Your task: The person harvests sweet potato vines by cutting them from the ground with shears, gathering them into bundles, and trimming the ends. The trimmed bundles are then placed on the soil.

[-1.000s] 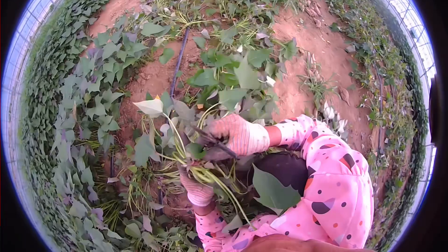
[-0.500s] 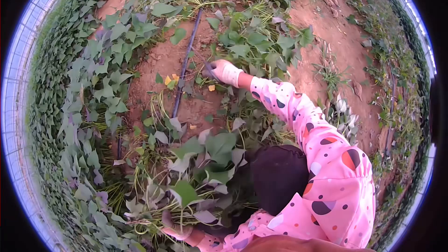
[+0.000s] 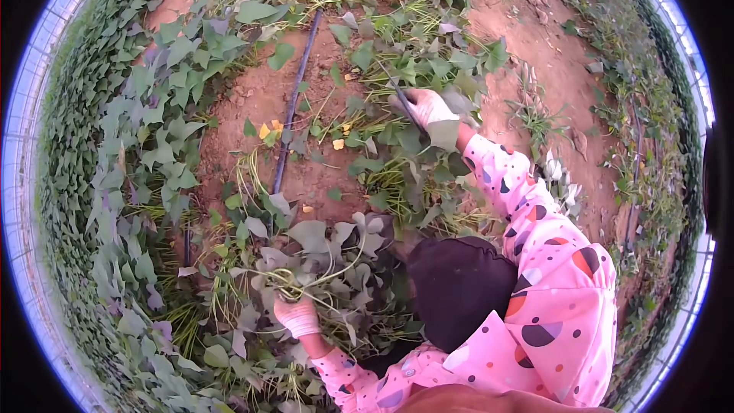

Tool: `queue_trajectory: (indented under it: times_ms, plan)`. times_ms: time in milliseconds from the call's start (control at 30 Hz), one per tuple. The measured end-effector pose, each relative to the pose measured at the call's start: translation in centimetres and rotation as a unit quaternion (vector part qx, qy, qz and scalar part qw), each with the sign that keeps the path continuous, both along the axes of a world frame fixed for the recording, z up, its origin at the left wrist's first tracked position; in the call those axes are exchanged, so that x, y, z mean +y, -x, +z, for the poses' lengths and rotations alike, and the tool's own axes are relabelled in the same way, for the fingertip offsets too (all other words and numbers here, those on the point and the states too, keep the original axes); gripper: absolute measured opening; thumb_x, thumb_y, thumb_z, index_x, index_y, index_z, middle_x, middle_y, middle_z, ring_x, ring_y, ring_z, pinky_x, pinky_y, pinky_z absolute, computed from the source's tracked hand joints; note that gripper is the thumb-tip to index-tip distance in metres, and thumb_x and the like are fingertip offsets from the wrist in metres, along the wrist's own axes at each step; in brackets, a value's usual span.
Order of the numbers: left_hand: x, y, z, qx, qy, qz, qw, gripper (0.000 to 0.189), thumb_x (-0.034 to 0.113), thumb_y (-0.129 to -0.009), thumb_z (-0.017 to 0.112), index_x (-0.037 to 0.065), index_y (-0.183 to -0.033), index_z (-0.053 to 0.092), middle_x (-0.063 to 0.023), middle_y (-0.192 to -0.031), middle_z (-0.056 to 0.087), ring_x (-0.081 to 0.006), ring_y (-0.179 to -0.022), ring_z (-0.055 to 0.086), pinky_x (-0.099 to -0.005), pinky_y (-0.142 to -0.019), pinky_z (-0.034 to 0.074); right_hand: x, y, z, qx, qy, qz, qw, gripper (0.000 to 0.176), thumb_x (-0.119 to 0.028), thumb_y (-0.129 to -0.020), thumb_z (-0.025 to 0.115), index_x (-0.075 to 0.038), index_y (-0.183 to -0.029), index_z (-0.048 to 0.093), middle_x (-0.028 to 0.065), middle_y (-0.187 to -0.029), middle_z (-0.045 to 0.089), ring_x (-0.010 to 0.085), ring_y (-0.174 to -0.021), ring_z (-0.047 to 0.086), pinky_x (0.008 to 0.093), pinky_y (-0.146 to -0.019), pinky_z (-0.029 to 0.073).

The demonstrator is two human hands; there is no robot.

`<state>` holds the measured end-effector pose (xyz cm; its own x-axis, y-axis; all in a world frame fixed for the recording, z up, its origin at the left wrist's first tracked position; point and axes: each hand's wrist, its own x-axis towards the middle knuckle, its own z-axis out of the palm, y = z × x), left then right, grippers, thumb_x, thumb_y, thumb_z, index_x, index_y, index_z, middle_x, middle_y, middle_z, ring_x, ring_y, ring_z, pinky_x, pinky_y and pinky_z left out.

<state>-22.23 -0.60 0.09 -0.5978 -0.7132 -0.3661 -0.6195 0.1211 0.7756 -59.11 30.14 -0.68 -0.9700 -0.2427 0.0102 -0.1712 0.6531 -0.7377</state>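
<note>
Several vines in left hand

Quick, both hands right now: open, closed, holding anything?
Left hand: closed, holding a bunch of vine stems.
Right hand: closed, holding a dark, slender tool.

No words, labels, brands, numbers or signs can be read here. The pink sleeve bears a printed pattern of dots and part-circles, with no legible lettering in it, and the dark hose along the soil shows no readable marking.
</note>
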Motion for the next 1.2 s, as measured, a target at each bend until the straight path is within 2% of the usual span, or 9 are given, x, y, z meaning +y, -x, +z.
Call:
queue_trajectory:
  times_ms: [167, 233, 267, 400, 467, 600, 667, 900, 1200]
  plan:
    - [3.0, 7.0, -1.0, -0.226, 0.085, -0.193, 0.951, 0.055, 0.023, -0.070, 0.071, 0.000, -0.117, 0.055, -0.0188, -0.106, 0.067, -0.0311, -0.099, 0.065, -0.0360, -0.089, 0.049, -3.5, 2.7, -4.9, -0.246, -0.106, 0.146, 0.952, 0.061, -0.060, -0.092, 0.045, -0.004, -0.088, 0.069, 0.0076, -0.070, 0.066, 0.0234, -0.064, 0.064, 0.0361, -0.064, 0.048]
    - [3.0, 7.7, -3.7, -0.285, 0.161, -0.229, 0.917, 0.054, 0.028, -0.067, 0.068, 0.003, -0.114, 0.058, -0.0221, -0.104, 0.066, -0.0369, -0.099, 0.063, -0.0406, -0.089, 0.049, -3.6, 4.0, -7.9, -0.025, -0.277, 0.195, 0.940, 0.060, -0.057, -0.094, 0.038, -0.006, -0.088, 0.068, 0.0137, -0.075, 0.067, 0.0327, -0.069, 0.064, 0.0401, -0.067, 0.049]
    - [2.9, 8.0, -4.5, -0.289, 0.170, -0.232, 0.913, 0.054, 0.029, -0.066, 0.066, 0.004, -0.113, 0.060, -0.0235, -0.103, 0.066, -0.0392, -0.099, 0.062, -0.0427, -0.089, 0.049, -4.0, 4.7, -7.9, -0.133, -0.238, 0.126, 0.954, 0.074, -0.065, -0.088, 0.036, 0.001, -0.086, 0.069, 0.0239, -0.090, 0.066, 0.0411, -0.091, 0.062, 0.0449, -0.084, 0.047]
    - [1.6, 9.3, -6.5, -0.344, 0.153, -0.264, 0.888, 0.054, 0.029, -0.065, 0.065, 0.002, -0.111, 0.060, -0.0253, -0.103, 0.065, -0.0394, -0.099, 0.062, -0.0427, -0.090, 0.048, -2.8, 7.4, -8.8, -0.007, -0.267, 0.138, 0.954, 0.069, -0.060, -0.092, 0.033, -0.002, -0.088, 0.070, 0.0226, -0.087, 0.067, 0.0375, -0.086, 0.065, 0.0425, -0.081, 0.049]
    - [2.0, 9.8, -5.6, -0.338, 0.143, -0.266, 0.891, 0.054, 0.029, -0.065, 0.066, 0.000, -0.110, 0.060, -0.0265, -0.103, 0.064, -0.0399, -0.099, 0.062, -0.0429, -0.090, 0.048, -2.7, 8.4, -6.1, -0.222, -0.246, 0.058, 0.942, 0.066, -0.061, -0.093, 0.035, -0.003, -0.096, 0.066, 0.0151, -0.076, 0.067, 0.0302, -0.068, 0.065, 0.0404, -0.067, 0.049]
    - [2.2, 9.6, -6.3, -0.328, 0.152, -0.255, 0.897, 0.053, 0.031, -0.065, 0.069, -0.002, -0.105, 0.061, -0.0276, -0.099, 0.065, -0.0403, -0.097, 0.063, -0.0423, -0.087, 0.049, -1.5, 8.8, -9.4, -0.220, -0.183, 0.162, 0.944, 0.071, -0.070, -0.089, 0.035, -0.007, -0.087, 0.067, 0.0053, -0.069, 0.065, 0.0215, -0.055, 0.059, 0.0378, -0.059, 0.048]
    - [2.4, 9.5, -6.0, -0.333, 0.164, -0.257, 0.892, 0.053, 0.029, -0.065, 0.066, -0.002, -0.108, 0.059, -0.0280, -0.102, 0.064, -0.0410, -0.098, 0.062, -0.0429, -0.088, 0.049, -2.3, 8.9, -9.9, -0.425, 0.012, -0.001, 0.905, 0.062, -0.069, -0.088, 0.039, -0.012, -0.089, 0.063, 0.0039, -0.063, 0.061, 0.0162, -0.045, 0.049, 0.0318, -0.045, 0.039]
    - [2.4, 9.4, -6.6, -0.338, 0.169, -0.261, 0.888, 0.058, 0.032, -0.066, 0.067, -0.004, -0.111, 0.058, -0.0284, -0.104, 0.063, -0.0403, -0.099, 0.062, -0.0422, -0.089, 0.049, -2.7, 8.6, -8.9, -0.449, 0.198, -0.015, 0.871, 0.059, -0.070, -0.084, 0.049, -0.011, -0.088, 0.054, 0.0038, -0.064, 0.057, 0.0138, -0.044, 0.054, 0.0268, -0.036, 0.037]
    - [3.0, 9.9, -5.4, -0.345, 0.172, -0.258, 0.886, 0.059, 0.033, -0.065, 0.070, -0.004, -0.111, 0.058, -0.0279, -0.106, 0.063, -0.0400, -0.100, 0.061, -0.0423, -0.090, 0.049, -4.5, 8.1, -9.1, -0.459, 0.188, -0.090, 0.864, 0.062, -0.074, -0.084, 0.041, -0.016, -0.101, 0.054, 0.0067, -0.058, 0.057, 0.0165, -0.036, 0.045, 0.0292, -0.033, 0.029]
